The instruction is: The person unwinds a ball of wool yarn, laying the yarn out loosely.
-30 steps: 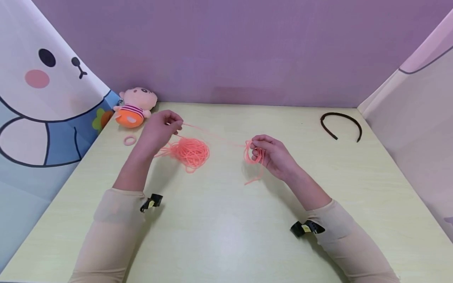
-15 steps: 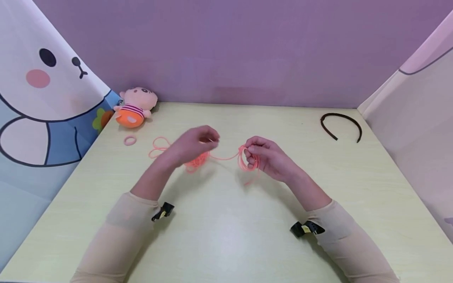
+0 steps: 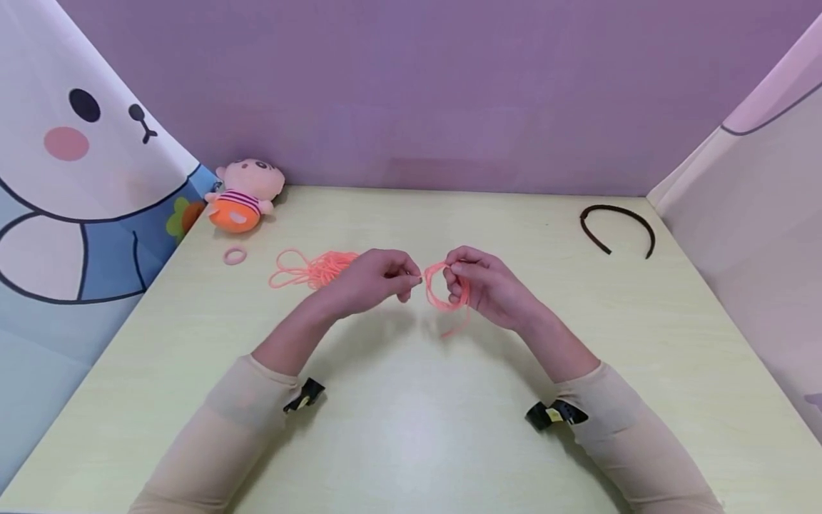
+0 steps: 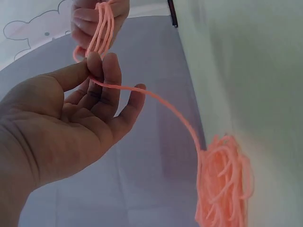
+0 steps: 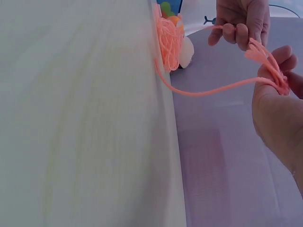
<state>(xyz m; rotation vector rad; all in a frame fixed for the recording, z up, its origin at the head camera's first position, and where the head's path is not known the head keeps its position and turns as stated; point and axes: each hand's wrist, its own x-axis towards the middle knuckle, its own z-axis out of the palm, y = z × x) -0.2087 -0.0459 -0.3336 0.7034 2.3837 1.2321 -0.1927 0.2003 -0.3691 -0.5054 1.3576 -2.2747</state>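
Note:
Coral-pink yarn runs between my two hands in the head view. My left hand (image 3: 372,283) pinches a single strand (image 4: 163,100) between thumb and index fingertip; in the left wrist view it trails down to a loose tangled pile of yarn (image 3: 319,268) on the table. Close beside it, my right hand (image 3: 491,285) grips a small coil of looped yarn (image 3: 440,305) between thumb and fingers. A loose tail (image 5: 210,91) hangs from the coil toward the table in the right wrist view. The left forearm and hand cover part of the pile.
A pink-and-orange plush doll (image 3: 244,196) sits at the table's back left corner, with a small pink ring (image 3: 235,255) in front of it. Toward the back right lies a dark headband (image 3: 615,208). Printed fabric and a purple panel (image 3: 449,93) enclose the table (image 3: 411,428).
My left hand has swung right from beyond the pile to beside the coil, bringing the strand along. My right hand has stayed nearly in place, gripping the coil.

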